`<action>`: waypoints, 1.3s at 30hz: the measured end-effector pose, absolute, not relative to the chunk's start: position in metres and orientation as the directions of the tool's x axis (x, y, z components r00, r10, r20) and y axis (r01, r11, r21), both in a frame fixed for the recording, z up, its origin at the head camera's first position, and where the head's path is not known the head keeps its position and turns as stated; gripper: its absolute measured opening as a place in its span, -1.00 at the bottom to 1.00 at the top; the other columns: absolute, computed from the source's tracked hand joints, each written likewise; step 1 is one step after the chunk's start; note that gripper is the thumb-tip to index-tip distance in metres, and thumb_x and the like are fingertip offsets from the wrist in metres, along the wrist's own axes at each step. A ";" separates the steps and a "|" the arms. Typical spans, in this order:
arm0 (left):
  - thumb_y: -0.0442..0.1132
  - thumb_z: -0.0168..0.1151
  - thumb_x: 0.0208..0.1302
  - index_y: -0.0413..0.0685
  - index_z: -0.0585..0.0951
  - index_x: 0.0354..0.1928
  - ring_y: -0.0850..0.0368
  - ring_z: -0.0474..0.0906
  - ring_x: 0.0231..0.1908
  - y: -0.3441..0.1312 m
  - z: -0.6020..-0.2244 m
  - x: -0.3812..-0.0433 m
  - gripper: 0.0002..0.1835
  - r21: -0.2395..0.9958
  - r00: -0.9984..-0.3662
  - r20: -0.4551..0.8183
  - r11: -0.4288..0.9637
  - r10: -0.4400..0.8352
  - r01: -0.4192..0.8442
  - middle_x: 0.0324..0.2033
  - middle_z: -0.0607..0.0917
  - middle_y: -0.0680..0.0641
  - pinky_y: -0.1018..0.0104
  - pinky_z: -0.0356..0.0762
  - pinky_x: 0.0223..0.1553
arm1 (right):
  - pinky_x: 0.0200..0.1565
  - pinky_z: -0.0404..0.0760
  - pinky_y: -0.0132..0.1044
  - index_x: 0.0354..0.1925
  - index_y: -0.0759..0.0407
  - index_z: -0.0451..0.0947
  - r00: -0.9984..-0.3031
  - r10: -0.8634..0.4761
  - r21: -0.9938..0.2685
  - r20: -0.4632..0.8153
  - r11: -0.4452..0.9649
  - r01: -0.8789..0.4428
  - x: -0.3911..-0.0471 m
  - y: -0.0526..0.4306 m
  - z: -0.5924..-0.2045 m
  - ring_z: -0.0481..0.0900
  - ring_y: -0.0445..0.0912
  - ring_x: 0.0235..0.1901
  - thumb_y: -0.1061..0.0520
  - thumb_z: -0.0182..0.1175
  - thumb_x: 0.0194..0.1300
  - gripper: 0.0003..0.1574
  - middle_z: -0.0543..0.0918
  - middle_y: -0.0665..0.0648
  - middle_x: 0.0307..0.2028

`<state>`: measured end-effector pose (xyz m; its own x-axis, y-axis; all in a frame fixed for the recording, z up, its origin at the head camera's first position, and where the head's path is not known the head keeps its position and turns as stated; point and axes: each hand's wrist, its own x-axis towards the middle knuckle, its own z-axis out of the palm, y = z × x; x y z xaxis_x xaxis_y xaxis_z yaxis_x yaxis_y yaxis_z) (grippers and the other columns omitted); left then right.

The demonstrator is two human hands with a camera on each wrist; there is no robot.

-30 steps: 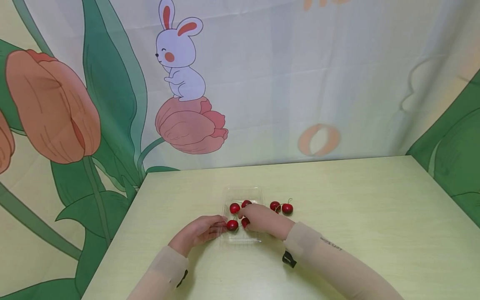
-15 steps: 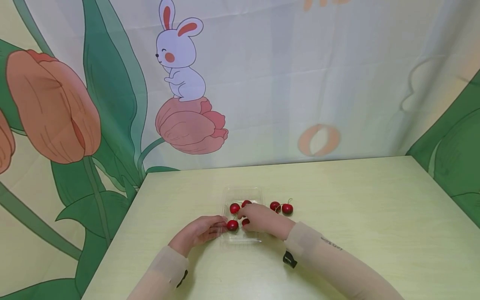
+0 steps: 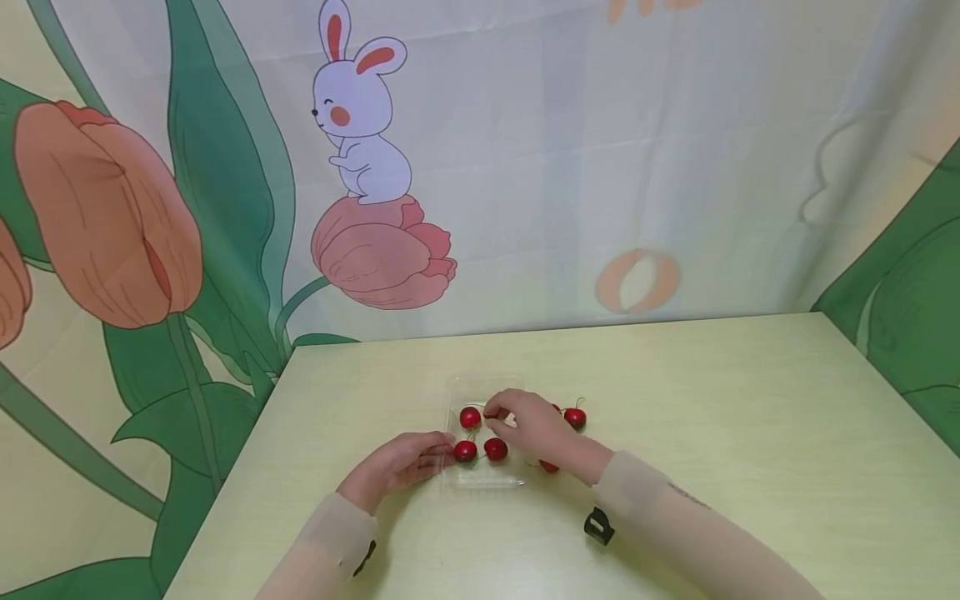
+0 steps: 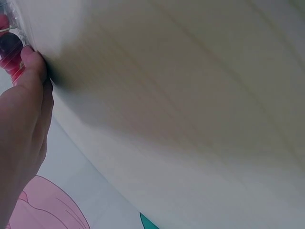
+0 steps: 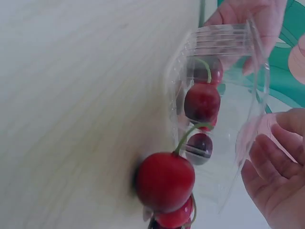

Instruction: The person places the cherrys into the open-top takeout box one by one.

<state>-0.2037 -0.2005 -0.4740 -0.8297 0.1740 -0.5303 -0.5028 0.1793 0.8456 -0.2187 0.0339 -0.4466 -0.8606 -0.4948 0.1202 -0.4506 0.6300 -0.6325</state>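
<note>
A clear plastic box (image 3: 480, 481) stands on the table with several red, stemmed cherries (image 3: 496, 450) in it. My left hand (image 3: 408, 458) holds the box by its left wall, a fingertip over the rim in the right wrist view. Above the box's right side hovers my right hand (image 3: 532, 423), thumb and fingers apart with nothing between them. It partly hides one cherry inside the box. On the table to the right lie more cherries (image 3: 575, 418), one showing below the right wrist. In the right wrist view a loose cherry (image 5: 164, 181) looms close beside the box.
The pale wooden table (image 3: 720, 400) reaches back to a hanging cloth (image 3: 525, 167) printed with tulips and a rabbit. A black strap piece (image 3: 598, 527) hangs beneath the right sleeve.
My right hand stays low in the box at first, then lifts off the cherry and shifts slightly right. The front right cherry in the box is uncovered. My left hand stays put.
</note>
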 end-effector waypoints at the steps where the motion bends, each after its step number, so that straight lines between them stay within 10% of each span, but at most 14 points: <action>1: -0.18 0.10 0.50 -0.30 0.61 0.12 0.25 0.63 -0.21 -0.200 -0.474 -0.204 -0.64 0.844 -0.828 -0.533 0.181 0.172 -0.506 -0.21 0.72 0.03 0.50 0.52 -0.15 | 0.04 0.66 -0.12 -0.02 0.19 0.67 -0.863 -0.485 -0.641 0.142 0.620 -0.453 -0.218 0.037 -0.446 0.68 -0.03 -0.05 0.14 0.25 0.43 -0.78 0.75 0.09 -0.06; 39: -0.16 0.09 0.52 -0.30 0.60 0.15 0.21 0.63 -0.19 -0.200 -0.475 -0.206 -0.63 0.827 -0.819 -0.557 0.188 0.138 -0.530 -0.19 0.72 0.01 0.49 0.52 -0.15 | -0.01 0.64 -0.03 0.06 0.32 0.60 -0.942 -0.287 -0.648 0.176 0.686 -0.330 -0.217 0.122 -0.469 0.64 0.13 -0.05 0.22 0.31 0.33 -0.64 0.67 0.30 0.02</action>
<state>-0.2057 -0.2002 -0.4746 -0.8193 0.1377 -0.5566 -0.5302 0.1876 0.8269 -0.2173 0.1220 -0.4687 -0.9418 -0.2866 0.1756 -0.3297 0.6862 -0.6484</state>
